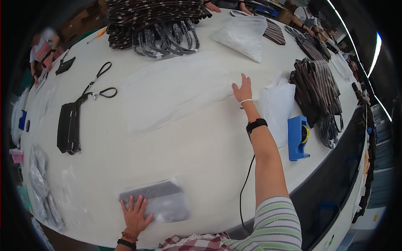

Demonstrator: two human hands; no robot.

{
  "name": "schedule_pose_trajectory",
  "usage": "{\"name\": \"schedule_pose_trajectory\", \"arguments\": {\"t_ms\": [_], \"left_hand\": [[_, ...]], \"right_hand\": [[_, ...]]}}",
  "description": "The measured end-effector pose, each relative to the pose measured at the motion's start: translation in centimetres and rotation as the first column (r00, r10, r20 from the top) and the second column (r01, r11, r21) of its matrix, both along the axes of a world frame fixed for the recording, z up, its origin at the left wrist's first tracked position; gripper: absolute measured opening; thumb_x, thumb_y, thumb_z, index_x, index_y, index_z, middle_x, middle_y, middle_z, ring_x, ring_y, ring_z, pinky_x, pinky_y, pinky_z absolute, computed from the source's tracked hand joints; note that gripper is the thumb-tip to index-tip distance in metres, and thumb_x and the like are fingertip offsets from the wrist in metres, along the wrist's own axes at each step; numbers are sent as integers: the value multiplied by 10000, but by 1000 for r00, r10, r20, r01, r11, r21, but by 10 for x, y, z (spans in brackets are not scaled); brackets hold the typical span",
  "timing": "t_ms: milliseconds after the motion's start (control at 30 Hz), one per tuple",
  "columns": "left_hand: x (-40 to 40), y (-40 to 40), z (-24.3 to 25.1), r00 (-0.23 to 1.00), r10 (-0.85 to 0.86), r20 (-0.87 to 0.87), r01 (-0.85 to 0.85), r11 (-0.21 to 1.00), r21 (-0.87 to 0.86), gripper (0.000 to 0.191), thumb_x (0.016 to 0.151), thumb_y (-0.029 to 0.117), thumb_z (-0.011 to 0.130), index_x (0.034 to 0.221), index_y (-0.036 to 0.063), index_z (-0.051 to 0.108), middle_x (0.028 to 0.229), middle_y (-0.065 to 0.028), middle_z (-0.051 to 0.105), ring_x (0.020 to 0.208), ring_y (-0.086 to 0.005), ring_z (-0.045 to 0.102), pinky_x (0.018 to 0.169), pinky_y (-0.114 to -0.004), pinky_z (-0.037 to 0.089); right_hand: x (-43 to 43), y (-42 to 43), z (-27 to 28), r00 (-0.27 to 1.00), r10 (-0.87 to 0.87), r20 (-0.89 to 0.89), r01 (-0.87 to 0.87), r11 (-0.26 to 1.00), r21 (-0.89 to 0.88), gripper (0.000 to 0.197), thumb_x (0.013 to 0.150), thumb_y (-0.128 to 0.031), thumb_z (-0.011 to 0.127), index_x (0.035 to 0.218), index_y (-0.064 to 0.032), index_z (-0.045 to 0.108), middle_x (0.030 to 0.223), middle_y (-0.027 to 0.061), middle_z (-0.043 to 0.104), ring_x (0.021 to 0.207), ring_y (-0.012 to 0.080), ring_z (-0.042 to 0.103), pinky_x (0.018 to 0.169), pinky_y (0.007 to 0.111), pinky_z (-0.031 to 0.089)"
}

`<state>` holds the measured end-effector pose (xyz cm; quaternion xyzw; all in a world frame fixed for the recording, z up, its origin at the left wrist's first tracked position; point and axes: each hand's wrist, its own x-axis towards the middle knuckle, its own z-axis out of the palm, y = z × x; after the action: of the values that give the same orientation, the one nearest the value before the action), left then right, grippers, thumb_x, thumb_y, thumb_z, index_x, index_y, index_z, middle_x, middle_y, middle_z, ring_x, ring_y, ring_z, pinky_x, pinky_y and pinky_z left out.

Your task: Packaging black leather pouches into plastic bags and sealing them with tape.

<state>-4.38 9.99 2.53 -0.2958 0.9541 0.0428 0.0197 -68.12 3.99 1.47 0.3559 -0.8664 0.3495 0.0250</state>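
My left hand (135, 216) lies flat, fingers spread, on a flat dark item wrapped in translucent white paper (169, 204), close to the table's near edge. My right hand (243, 91) is stretched far forward with the thumb apart from the fingers. It is by the right end of a thin translucent white sheet (179, 91) spread on the table; whether it touches the sheet I cannot tell. Just right of that forearm lies a stack of white sheets (276, 109). A blue tape dispenser (296, 138) with a yellow-cored roll stands beside the stack.
A white table (194, 157) bears a tall pile of dark patterned bags (157, 18), striped bags (317, 88), a black pouch with strap (69, 125), a filled clear plastic bag (243, 34) and crumpled plastic (44, 188). A screwdriver (96, 35) lies far left. Other people work around the table.
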Motion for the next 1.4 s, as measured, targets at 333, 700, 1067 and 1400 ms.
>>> {"name": "schedule_pose_trajectory", "arguments": {"t_ms": [333, 700, 1067, 1400], "left_hand": [[11, 4, -6, 998, -13, 65, 14, 1000, -22, 577, 772, 507, 539, 1141, 70, 611, 1316, -57, 484, 1306, -393, 296, 1036, -692, 116], [-7, -8, -4, 996, -49, 79, 42, 995, 90, 587, 824, 562, 513, 1263, 173, 546, 1383, -16, 441, 1320, -327, 303, 1058, -649, 102], [2, 3, 14, 998, 27, 62, -39, 982, 186, 584, 915, 510, 421, 1424, 231, 346, 1514, 68, 238, 1410, -195, 154, 1118, -567, 79], [8, 4, 20, 997, 75, 4, -75, 994, 77, 574, 859, 496, 499, 1342, 186, 475, 1470, 44, 330, 1373, -238, 254, 1101, -583, 106]], "right_hand": [[-104, 92, 11, 749, -661, 56, 636, 740, 220, 886, 775, -558, 596, 1464, -177, 188, 1480, 247, 218, 1343, 426, 260, 1088, 485, 253], [-213, 126, -51, 910, -210, -358, 351, 850, 393, 720, 821, -574, 534, 1436, -273, 310, 1308, 292, 460, 1237, 472, 390, 1045, 473, 327], [-13, 4, -38, 939, 342, -43, -325, 919, 221, 638, 873, -245, 536, 1454, -215, 274, 1471, 135, 319, 1336, 309, 335, 1049, 476, 306], [84, -10, 6, 998, -29, 47, 5, 901, 433, 564, 794, -131, 546, 1340, -114, 406, 1023, 205, 637, 940, 386, 619, 831, 449, 494]]}}
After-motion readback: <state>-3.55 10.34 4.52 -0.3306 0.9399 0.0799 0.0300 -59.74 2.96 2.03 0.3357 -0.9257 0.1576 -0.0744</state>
